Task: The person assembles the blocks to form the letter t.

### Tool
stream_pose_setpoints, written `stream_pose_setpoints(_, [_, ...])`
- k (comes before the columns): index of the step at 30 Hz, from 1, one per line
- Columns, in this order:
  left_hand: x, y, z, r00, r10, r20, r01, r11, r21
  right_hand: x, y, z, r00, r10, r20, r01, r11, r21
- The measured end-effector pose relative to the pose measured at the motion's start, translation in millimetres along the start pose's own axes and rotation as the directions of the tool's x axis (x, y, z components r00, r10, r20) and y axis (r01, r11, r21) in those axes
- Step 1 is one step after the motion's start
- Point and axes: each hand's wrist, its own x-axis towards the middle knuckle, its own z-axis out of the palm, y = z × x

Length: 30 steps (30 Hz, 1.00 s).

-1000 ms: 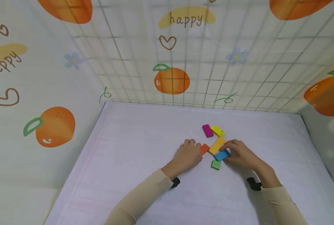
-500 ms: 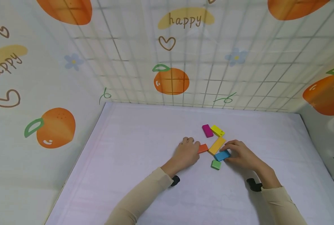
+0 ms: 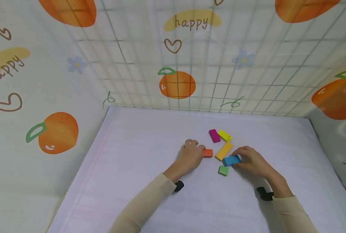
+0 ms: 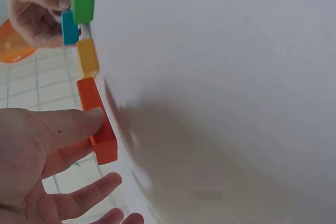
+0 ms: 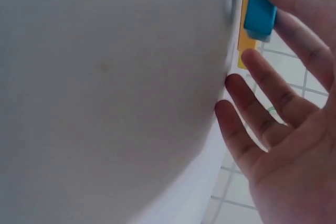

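Observation:
In the head view my left hand pinches a red-orange block by its left end. The left wrist view shows the thumb on one face of this red-orange block, the other fingers spread. My right hand pinches a blue block between thumb and index finger; its remaining fingers are extended in the right wrist view. Between the two hands a longer orange-yellow block lies slantwise, close to the blue block's left end. Just below the blue block sits a small green block.
Behind the orange-yellow block lie a magenta block and a bright yellow block, side by side. All rest on a white tabletop. A printed curtain rises along the table's back and sides.
My left hand has drawn the red-orange block left, away from the orange-yellow one, turning it to lie nearly level. The right hand has shifted the blue block slightly right.

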Motion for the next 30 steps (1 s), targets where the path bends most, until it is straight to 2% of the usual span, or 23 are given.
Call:
stream_pose_setpoints(7, [-6.4, -19.0, -7.8, 1.0, 0.017, 0.006, -0.017, 0.996, -0.084, -4.6, -9.5, -0.4, 0.999, 0.0, -0.05, 0.0, 1.0, -0.002])
stream_pose_setpoints(15, [-14.7, -58.3, -4.5, 0.999, 0.045, 0.012, -0.042, 0.987, -0.155, -5.0, -24.6, 1.5, 0.995, -0.051, -0.085, 0.052, 0.999, 0.008])
stream_pose_setpoints(25, [-24.1, -107.4, -8.9, 0.999, 0.042, 0.023, -0.035, 0.972, -0.233, 9.7, -39.7, 16.6, 0.986, -0.107, -0.131, 0.102, 0.994, -0.042])
stream_pose_setpoints(30, [-25.3, -125.2, -8.4, 0.997, 0.076, 0.023, -0.066, 0.955, -0.29, 20.0, -48.3, 21.4, 0.978, -0.134, -0.16, 0.124, 0.99, -0.07])
